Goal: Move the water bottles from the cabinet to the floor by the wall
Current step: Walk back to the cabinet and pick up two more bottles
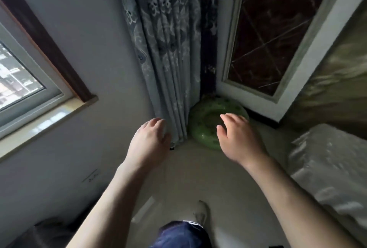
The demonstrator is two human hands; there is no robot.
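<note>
- Left hand (148, 140): empty, fingers loosely curled and spread, reaching forward and down; it sits just in front of the lower hem of the curtain (168, 59), by the wall (95, 53) under the window (21, 77). Whether the fingertips touch the cloth cannot be told.
- Right hand (237, 138): empty, fingers open and relaxed, palm down; it overlaps the near rim of the green inflatable ring (200, 128) in view, contact not certain.
- Water bottles: none visible. No cabinet in view either; the task's things lie outside the picture.
- Floor (198, 178): pale, bare between wall and bed; no bottle stands along the visible strip by the wall.
- Green inflatable ring: lying flat in the far corner of the floor, tucked between the curtain hem and the framed dark panel (268, 39).
- Bed (327, 168): white bedding along the right edge of the floor.
- Person: one knee in dark blue cloth and a light shoe (201, 214) at the bottom middle, facing the corner.
- Step in hand, as judged: an empty-handed phase at the drop-off side, both hands free near the wall corner; either a bottle-less approach or a check of the placing spot.
- Next move, as judged: turn toward the cabinet, locate a bottle, close one hand around its body, carry it upright, and stand it on the floor against the wall, clear of the curtain hem and ring.
</note>
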